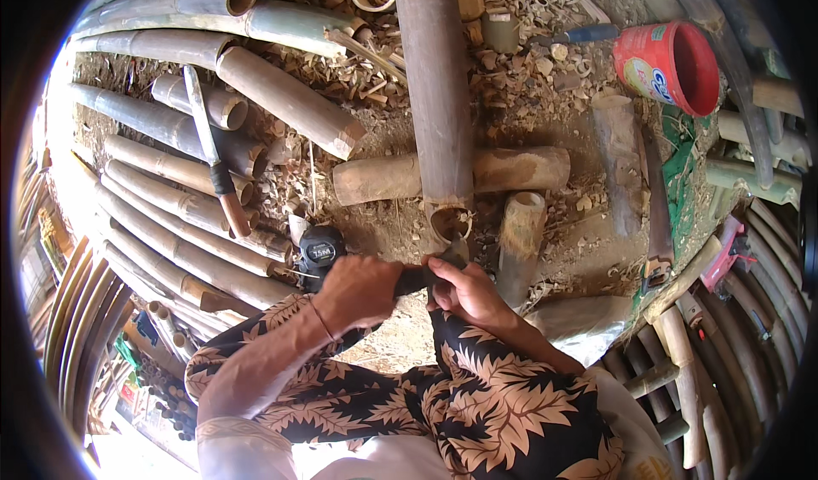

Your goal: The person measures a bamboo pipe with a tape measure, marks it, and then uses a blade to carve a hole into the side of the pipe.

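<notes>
My left hand (362,291) is closed round the dark handle of what looks like a knife (412,281). My right hand (467,289) grips the same tool farther along, its thumb on the greyish blade end. That end lies against the near, open mouth of a long bamboo pole (434,97), where a thin curl of shaving hangs. Across the ground, a shorter bamboo log (375,178) lies under the pole and props it. My fingers hide much of the blade.
Cut bamboo poles (187,241) crowd the left side, with a machete (203,122) resting on them. A black tape measure (320,246) sits near my left hand. A bamboo stub (521,233) stands right of the pole; a red bucket (669,67) and a saw (656,207) lie farther right.
</notes>
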Available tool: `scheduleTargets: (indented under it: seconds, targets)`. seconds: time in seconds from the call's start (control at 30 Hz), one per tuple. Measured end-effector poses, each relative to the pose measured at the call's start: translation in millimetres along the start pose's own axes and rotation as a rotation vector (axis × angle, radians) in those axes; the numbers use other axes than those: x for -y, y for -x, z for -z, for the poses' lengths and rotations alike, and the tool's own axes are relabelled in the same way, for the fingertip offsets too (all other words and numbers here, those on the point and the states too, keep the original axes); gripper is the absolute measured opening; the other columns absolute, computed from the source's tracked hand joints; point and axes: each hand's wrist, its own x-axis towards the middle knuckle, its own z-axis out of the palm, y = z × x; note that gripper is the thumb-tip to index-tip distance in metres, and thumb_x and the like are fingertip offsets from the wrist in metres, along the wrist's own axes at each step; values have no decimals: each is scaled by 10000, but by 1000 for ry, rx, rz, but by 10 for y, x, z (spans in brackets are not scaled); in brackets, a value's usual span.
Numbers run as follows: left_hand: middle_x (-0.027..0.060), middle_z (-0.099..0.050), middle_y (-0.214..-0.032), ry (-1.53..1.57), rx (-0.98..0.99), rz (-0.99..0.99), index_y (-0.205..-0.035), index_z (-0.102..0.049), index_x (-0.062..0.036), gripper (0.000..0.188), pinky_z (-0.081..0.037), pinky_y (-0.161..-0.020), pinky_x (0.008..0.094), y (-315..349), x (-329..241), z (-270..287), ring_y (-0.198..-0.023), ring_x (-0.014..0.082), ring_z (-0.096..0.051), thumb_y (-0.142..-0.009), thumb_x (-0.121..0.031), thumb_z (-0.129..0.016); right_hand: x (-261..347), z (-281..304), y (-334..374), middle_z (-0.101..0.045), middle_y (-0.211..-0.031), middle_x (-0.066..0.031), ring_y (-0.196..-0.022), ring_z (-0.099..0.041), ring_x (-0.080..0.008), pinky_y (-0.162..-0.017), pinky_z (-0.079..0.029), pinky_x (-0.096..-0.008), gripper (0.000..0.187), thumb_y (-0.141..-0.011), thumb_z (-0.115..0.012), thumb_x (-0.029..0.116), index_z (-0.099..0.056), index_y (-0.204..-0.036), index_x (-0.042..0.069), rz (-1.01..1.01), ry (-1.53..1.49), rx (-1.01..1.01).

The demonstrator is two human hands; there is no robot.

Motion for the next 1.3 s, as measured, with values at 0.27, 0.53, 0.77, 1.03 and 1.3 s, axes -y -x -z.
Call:
scheduleTargets:
  seconds: [0.27,0.53,0.77,1.03,1.3]
  targets:
    - [254,-667,-757,770,-330,118,-1157,-553,-11,440,-546,-679,492,-344,-770,-1040,-697,412,-676,-799,-231,-684,-166,451,-48,-616,-743,-156,-625,-639,-268,-507,-488,-386,329,-965,-519,299,-578,-1165,45,493,1485,-406]
    - [277,-662,-769,866,-386,125,-1378,-462,-57,687,-531,-691,479,-372,-854,-1107,-711,427,-664,-765,-270,-685,-38,235,-6,-608,-733,-164,-661,-655,-311,-546,-508,-435,347,-946,-525,263,-566,-1167,-1,245,1384,-478]
    - [142,-686,-735,417,-614,82,-890,-626,-73,207,-542,-550,409,-262,159,-748,-646,282,-693,-803,-250,-689,-89,-251,-350,-652,-893,-106,-684,-652,-190,-570,-503,-360,288,-995,-524,268,-603,-1122,22,333,762,-97]
    - [62,-674,-618,-536,-365,-156,-649,-682,-111,168,-508,-504,356,-174,-230,972,-586,227,-683,-789,-200,-705,281,-412,-155,-680,-1029,-127,-880,-699,-233,-873,-547,-440,213,-988,-551,202,-554,-1143,57,305,-761,239]
    - [23,-714,-720,-662,-294,-143,-740,-733,-158,102,-498,-508,277,-517,-594,1185,-661,148,-689,-819,-214,-700,350,-260,-233,-670,-925,-126,-866,-642,-235,-900,-525,-428,426,-1040,-363,360,-568,-1148,3,304,-1051,360]
